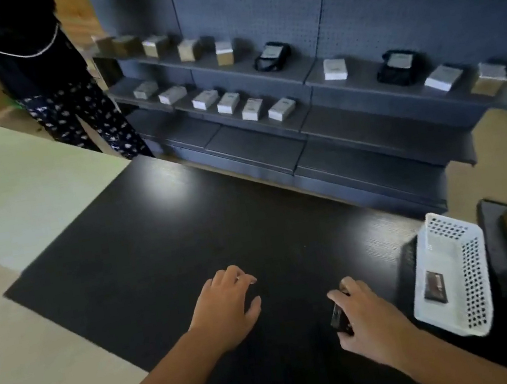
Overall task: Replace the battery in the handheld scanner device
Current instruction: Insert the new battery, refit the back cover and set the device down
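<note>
Right hand (366,315): grasping a small dark handheld scanner (339,317), fingers curled over its top, thumb at its near end; the device lies low over the black tabletop (156,257) near the right edge, though contact with the surface cannot be made out. Left hand (227,308): released, fingers spread and relaxed, fingertips at or just above the tabletop, left of the scanner and well apart from it.

White perforated basket (453,246): just right of the right hand, at the right edge of the tabletop, tilted. A flat dark battery (434,286) lies inside it, toward its near end.

White table (13,196): adjoins the black tabletop at the far left corner.

Grey pegboard shelving (352,26): stands beyond the far edge of the tabletop, carrying rows of small white and tan boxes (252,109) and several black pouches (272,56).

Second person (63,89): stands at far left beside the shelving, in a dark top and patterned trousers.
</note>
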